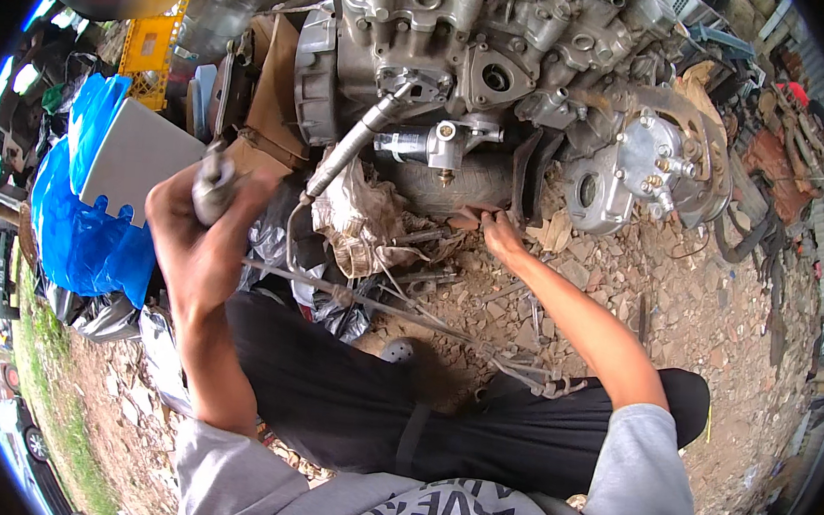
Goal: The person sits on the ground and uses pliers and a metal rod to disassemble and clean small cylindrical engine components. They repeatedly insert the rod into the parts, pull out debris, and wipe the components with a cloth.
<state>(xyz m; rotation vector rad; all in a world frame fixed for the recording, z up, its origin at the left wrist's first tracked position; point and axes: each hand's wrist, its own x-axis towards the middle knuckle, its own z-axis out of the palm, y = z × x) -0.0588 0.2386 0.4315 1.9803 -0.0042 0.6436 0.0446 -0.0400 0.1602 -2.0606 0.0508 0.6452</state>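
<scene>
My left hand [202, 241] is raised at the left, closed around a metal cylindrical part [212, 189] that is blurred by motion. Low in front of the engine [506, 47], my right hand [502, 237] has its fingers drawn together at a small brown flat piece [468, 215], near the ground. What exactly those fingers grip is hard to make out. Between my hands, a long metal shaft-like part [358, 142] leans with its upper end against the engine's lower flange. A black-and-silver cylindrical unit [426, 146] sits just under the engine, above my right hand.
A silver pump-like part [654, 153] lies to the right of the engine. Crumpled plastic wrapping [353, 204] and thin bent metal pipes [398, 316] lie before me. At the left are blue plastic bags [85, 227], a white panel [139, 159] and a yellow crate [153, 48]. Rubble covers the ground [614, 273].
</scene>
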